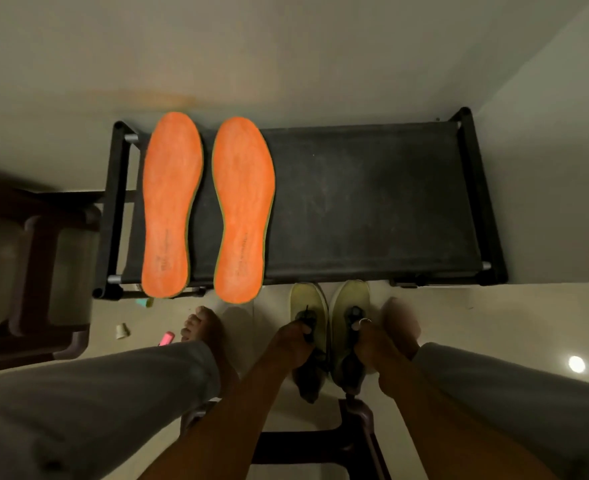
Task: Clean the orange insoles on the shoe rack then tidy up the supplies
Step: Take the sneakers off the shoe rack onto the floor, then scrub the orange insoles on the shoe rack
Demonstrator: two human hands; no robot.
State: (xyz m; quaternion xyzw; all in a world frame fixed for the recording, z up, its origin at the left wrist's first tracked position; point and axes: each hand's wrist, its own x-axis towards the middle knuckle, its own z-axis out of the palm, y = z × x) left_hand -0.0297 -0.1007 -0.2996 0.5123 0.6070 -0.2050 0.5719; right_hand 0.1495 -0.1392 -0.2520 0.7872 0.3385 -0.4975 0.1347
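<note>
No text can be read. The left insole (172, 202), beyond and left of the left hand (295, 337), has a faint dark print line near its heel, too blurred to read. The right insole (243, 209), nearer that hand, has the same illegible heel print. The left shoe (308, 299) in the left hand and the right shoe (350, 296) in the right hand (367, 337) show no legible mark.

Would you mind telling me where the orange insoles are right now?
In the head view, the orange insoles lie side by side on the left end of the black shoe rack, heels overhanging its near edge, left of the yellow-green shoes.
</note>
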